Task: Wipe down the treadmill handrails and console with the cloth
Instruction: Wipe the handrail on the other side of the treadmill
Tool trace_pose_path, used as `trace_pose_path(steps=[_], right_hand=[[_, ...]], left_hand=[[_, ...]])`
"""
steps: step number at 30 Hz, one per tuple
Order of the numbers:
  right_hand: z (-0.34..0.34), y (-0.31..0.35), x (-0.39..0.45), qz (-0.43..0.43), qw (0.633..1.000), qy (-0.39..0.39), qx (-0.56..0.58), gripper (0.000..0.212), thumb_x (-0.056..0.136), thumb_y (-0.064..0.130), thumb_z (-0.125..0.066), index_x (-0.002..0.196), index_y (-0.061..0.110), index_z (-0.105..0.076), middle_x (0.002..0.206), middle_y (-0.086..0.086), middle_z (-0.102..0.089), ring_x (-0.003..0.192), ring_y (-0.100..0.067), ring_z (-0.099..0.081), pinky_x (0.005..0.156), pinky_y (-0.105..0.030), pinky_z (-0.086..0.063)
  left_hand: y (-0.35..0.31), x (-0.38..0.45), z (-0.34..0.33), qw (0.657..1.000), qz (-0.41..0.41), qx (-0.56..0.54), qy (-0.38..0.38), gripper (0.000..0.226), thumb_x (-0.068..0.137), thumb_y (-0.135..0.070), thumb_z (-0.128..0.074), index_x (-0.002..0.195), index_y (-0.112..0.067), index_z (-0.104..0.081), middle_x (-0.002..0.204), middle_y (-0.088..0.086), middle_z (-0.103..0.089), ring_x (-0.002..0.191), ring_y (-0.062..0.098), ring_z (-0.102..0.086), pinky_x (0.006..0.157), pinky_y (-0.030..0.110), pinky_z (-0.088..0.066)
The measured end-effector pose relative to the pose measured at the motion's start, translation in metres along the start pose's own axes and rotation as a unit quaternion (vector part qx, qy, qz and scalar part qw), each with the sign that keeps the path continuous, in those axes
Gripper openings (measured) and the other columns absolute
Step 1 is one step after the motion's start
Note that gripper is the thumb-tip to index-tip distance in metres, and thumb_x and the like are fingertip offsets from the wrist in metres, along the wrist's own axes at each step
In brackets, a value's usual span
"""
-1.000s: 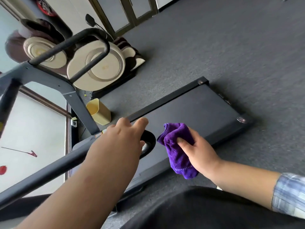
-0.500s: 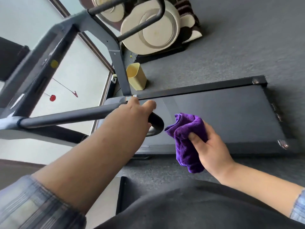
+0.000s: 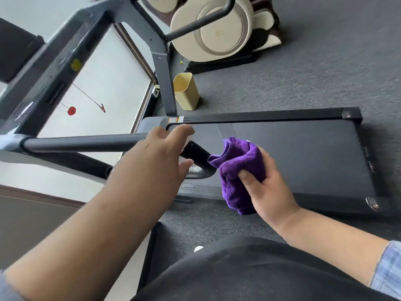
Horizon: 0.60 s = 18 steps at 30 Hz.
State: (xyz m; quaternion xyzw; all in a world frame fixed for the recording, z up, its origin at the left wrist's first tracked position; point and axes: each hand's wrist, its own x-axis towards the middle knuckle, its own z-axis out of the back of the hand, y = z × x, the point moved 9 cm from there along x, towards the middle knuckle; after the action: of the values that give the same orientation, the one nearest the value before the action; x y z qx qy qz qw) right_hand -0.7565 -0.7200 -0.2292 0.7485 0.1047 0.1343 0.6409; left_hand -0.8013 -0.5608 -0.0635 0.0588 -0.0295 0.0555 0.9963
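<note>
The treadmill's near black handrail [image 3: 82, 143] runs from the left to a curved end at mid-frame. My left hand [image 3: 156, 161] curls round it just before that end, fingers over the top and thumb underneath. My right hand [image 3: 271, 192] grips a bunched purple cloth [image 3: 236, 168], which touches the curved tip of the rail. The grey console bar [image 3: 54, 68] slants across the upper left. A far handrail [image 3: 195, 29] crosses the top.
The black treadmill deck [image 3: 293, 153] lies on grey carpet below my hands. A yellow bin [image 3: 186, 92] stands beside the treadmill's upright. A cream exercise machine [image 3: 217, 33] sits behind it. A large window fills the left side.
The view swung left and down, bringing the console bar into sight. My right hand brought the cloth up against the rail's curved end. My left hand stayed on the rail.
</note>
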Motion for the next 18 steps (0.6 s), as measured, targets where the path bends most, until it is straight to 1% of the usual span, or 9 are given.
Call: trace_pose_path(steps=[2, 5, 7, 9, 10, 12, 14, 16, 18], right_hand=[[-0.015, 0.007, 0.004, 0.039, 0.998, 0.022, -0.032, 0.067, 0.08, 0.073, -0.061, 0.138, 0.042, -0.044, 0.13, 0.029, -0.055, 0.125, -0.001, -0.053, 0.105, -0.017, -0.038], [-0.041, 0.033, 0.011, 0.125, 0.985, 0.043, -0.107, 0.062, 0.088, 0.069, -0.054, 0.142, 0.046, -0.035, 0.136, 0.038, -0.042, 0.128, 0.006, -0.045, 0.107, -0.014, -0.032], [-0.057, 0.066, 0.02, 0.201, 0.971, 0.032, -0.126, 0.062, 0.091, 0.062, -0.054, 0.144, 0.038, -0.031, 0.138, 0.029, -0.039, 0.128, 0.005, -0.044, 0.109, -0.016, -0.031], [-0.078, 0.104, 0.033, 0.281, 0.946, 0.032, -0.155, 0.069, 0.093, 0.052, -0.057, 0.15, 0.026, -0.029, 0.137, 0.01, -0.045, 0.127, -0.007, -0.048, 0.11, -0.023, -0.035], [-0.093, 0.118, 0.041, 0.305, 0.932, 0.05, -0.19, 0.072, 0.093, 0.049, -0.059, 0.152, 0.023, -0.027, 0.137, 0.002, -0.046, 0.127, -0.013, -0.049, 0.11, -0.028, -0.037], [-0.122, 0.12, 0.054, 0.314, 0.899, 0.093, -0.291, 0.074, 0.091, 0.049, -0.063, 0.153, 0.027, -0.031, 0.14, -0.005, -0.049, 0.123, -0.024, -0.051, 0.105, -0.04, -0.045], [-0.135, 0.105, 0.059, 0.307, 0.869, 0.105, -0.375, 0.068, 0.089, 0.054, -0.064, 0.149, 0.03, -0.041, 0.137, -0.004, -0.052, 0.117, -0.031, -0.052, 0.097, -0.05, -0.049], [-0.134, 0.094, 0.057, 0.314, 0.86, 0.104, -0.388, 0.065, 0.088, 0.055, -0.066, 0.144, 0.028, -0.049, 0.135, -0.004, -0.054, 0.116, -0.031, -0.052, 0.097, -0.05, -0.047], [-0.123, 0.087, 0.055, 0.312, 0.873, 0.094, -0.364, 0.064, 0.086, 0.053, -0.068, 0.142, 0.027, -0.05, 0.134, -0.005, -0.054, 0.118, -0.029, -0.052, 0.103, -0.044, -0.044]], left_hand=[[0.013, -0.016, 0.005, 0.997, 0.025, -0.066, -0.029, 0.052, 0.086, -0.046, -0.064, 0.13, -0.043, -0.038, 0.116, -0.001, -0.057, 0.079, 0.024, -0.061, 0.063, 0.031, -0.042], [0.034, -0.047, -0.002, 0.976, 0.08, -0.192, -0.058, 0.051, 0.082, -0.046, -0.066, 0.125, -0.05, -0.04, 0.121, -0.011, -0.058, 0.096, 0.019, -0.062, 0.073, 0.031, -0.044], [0.046, -0.066, -0.011, 0.956, 0.113, -0.258, -0.078, 0.049, 0.078, -0.051, -0.063, 0.118, -0.061, -0.038, 0.116, -0.014, -0.062, 0.096, 0.009, -0.06, 0.076, 0.029, -0.042], [0.056, -0.079, -0.02, 0.935, 0.146, -0.308, -0.101, 0.051, 0.072, -0.055, -0.059, 0.112, -0.071, -0.033, 0.108, -0.011, -0.065, 0.091, -0.003, -0.056, 0.074, 0.025, -0.042], [0.06, -0.084, -0.024, 0.925, 0.155, -0.327, -0.117, 0.053, 0.07, -0.054, -0.06, 0.112, -0.072, -0.031, 0.104, -0.011, -0.066, 0.086, -0.003, -0.058, 0.071, 0.024, -0.044], [0.065, -0.092, -0.029, 0.905, 0.16, -0.363, -0.154, 0.055, 0.073, -0.051, -0.063, 0.114, -0.069, -0.032, 0.098, -0.01, -0.066, 0.075, 0.002, -0.064, 0.064, 0.029, -0.051], [0.067, -0.098, -0.035, 0.892, 0.151, -0.383, -0.185, 0.055, 0.082, -0.046, -0.067, 0.118, -0.066, -0.031, 0.096, -0.01, -0.065, 0.078, 0.003, -0.065, 0.065, 0.028, -0.052], [0.067, -0.102, -0.038, 0.88, 0.133, -0.405, -0.209, 0.056, 0.082, -0.044, -0.065, 0.122, -0.061, -0.03, 0.095, -0.012, -0.062, 0.083, 0.007, -0.065, 0.067, 0.023, -0.051], [0.064, -0.104, -0.039, 0.867, 0.106, -0.432, -0.225, 0.055, 0.084, -0.044, -0.065, 0.126, -0.054, -0.03, 0.097, -0.012, -0.059, 0.081, 0.01, -0.064, 0.065, 0.022, -0.051]])
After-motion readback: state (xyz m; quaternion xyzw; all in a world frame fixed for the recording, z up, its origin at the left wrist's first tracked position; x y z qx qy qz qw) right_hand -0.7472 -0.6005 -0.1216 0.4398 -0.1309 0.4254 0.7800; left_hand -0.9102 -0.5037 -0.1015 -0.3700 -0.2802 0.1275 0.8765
